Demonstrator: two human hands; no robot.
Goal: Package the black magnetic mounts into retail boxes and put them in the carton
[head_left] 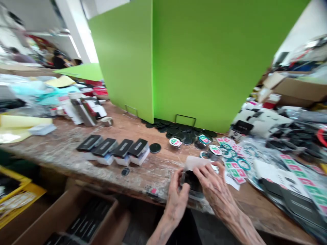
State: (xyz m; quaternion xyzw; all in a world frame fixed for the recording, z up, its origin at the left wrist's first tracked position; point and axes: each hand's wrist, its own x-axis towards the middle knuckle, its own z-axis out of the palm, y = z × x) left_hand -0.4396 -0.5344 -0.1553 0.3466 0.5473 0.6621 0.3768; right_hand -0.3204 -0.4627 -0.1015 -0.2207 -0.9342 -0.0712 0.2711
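At the table's front edge both hands are on a small open box (195, 194) with a pale raised flap (196, 162) and something black inside. My left hand (176, 194) wraps its left side, thumb at the opening. My right hand (214, 183) curls over its right side, fingertips reaching down at the black contents; what lies beneath them is hidden. Several black-topped small boxes (124, 147) stand in a row to the left, beside a black disc (155, 148). Beyond my hands lie stickered round pieces (175, 142) and sheets of green and pink stickers (236, 172).
Green panels (194, 61) stand upright across the back, with many black discs (178, 131) at their foot. Plastic bags and boxes (286, 183) crowd the right. A tape roll (106, 121) sits left. Below the table is a carton (76, 217) of black boxes. People are in the far left background.
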